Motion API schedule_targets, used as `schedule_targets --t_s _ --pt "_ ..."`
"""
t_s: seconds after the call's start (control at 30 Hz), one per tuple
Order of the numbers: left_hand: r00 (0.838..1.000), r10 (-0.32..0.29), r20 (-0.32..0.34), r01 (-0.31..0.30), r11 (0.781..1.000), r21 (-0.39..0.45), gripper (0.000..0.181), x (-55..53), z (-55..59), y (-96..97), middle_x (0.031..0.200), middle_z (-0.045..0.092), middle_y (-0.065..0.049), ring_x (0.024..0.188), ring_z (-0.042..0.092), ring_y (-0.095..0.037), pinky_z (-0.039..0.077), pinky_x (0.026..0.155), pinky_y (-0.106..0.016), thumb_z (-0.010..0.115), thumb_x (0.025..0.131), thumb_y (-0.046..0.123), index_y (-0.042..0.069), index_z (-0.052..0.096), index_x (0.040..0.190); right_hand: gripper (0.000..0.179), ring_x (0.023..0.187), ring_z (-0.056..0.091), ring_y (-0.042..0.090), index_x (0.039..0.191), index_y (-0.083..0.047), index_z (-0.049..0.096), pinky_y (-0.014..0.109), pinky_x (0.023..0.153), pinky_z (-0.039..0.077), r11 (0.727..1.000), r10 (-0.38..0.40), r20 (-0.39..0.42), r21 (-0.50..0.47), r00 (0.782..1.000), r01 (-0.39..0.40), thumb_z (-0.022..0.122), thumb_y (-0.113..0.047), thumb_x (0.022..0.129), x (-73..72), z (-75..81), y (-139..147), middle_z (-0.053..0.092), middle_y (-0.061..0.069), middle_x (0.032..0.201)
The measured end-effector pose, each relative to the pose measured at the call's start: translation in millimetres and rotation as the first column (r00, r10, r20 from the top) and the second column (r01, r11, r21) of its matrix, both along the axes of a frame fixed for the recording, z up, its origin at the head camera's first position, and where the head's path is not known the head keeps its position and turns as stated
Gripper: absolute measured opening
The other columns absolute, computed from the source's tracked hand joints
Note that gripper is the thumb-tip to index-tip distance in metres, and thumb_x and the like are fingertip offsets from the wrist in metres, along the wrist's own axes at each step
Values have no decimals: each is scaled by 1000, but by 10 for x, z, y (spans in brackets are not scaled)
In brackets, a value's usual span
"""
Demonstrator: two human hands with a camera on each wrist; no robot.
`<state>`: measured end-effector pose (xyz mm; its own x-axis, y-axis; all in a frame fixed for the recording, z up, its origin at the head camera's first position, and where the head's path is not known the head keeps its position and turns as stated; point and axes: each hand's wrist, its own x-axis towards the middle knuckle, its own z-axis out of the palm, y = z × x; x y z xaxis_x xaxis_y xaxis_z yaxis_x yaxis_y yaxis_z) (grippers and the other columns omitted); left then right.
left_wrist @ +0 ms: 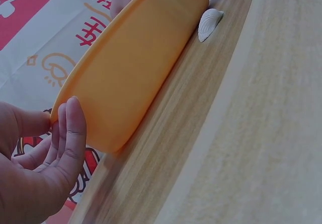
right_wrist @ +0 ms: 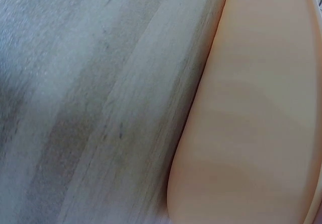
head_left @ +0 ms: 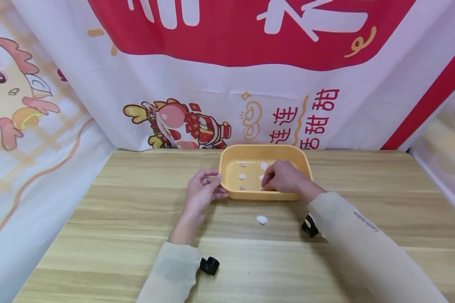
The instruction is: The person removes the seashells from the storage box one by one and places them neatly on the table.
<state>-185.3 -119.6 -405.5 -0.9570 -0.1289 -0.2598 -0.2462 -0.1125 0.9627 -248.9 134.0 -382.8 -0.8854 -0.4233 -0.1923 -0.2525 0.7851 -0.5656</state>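
Observation:
A yellow plastic basin (head_left: 227, 194) stands on the wooden table, with several small white shells (head_left: 242, 176) laid out on its floor. My left hand (head_left: 203, 191) grips the basin's left rim; the left wrist view shows the thumb at the rim and the fingers along the outer wall. Reaching over the near side, my right hand (head_left: 283, 177) is inside the basin, fingers down, pinching a small white shell (head_left: 263, 188) that is mostly hidden. A ribbed white seashell (left_wrist: 209, 24) lies on the table in front of the basin. The right wrist view has only the basin's wall (right_wrist: 246, 103) and table.
Behind the basin hangs a printed red and white cloth (head_left: 212, 75), close to the table's back edge. Another printed cloth (head_left: 41, 147) hangs at the left. Black wrist straps (head_left: 210, 266) show by both sleeves. The wooden table (head_left: 110, 227) extends to both sides and toward me.

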Motion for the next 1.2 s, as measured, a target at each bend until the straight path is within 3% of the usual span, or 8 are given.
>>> schedule_targets --t_s 0.47,0.73,1.2 --pt "1000 9 -2 -9 1000 2 26 3 -27 6 119 71 -23 79 72 -20 71 76 -34 67 108 15 8 62 133 8 89 65 17 89 -13 80 32 86 56 1000 -4 -3 -4 1000 4 84 -18 93 60 7 -2 76 0 89" --pt "999 23 -33 -22 999 37 25 7 -26 30 105 72 -19 72 70 -17 70 69 -31 67 107 11 2 62 131 10 85 65 15 85 -14 82 30 81 56 1000 -4 -57 6 998 5 87 -20 91 76 9 -10 77 0 85" --pt "999 24 -36 -23 999 41 27 6 -33 35 106 72 -18 71 71 -16 70 69 -31 66 108 11 1 62 132 7 85 64 15 87 -12 82 30 82 56 1000 -3 -47 -3 999 3 85 -16 92 67 7 -7 77 0 85"
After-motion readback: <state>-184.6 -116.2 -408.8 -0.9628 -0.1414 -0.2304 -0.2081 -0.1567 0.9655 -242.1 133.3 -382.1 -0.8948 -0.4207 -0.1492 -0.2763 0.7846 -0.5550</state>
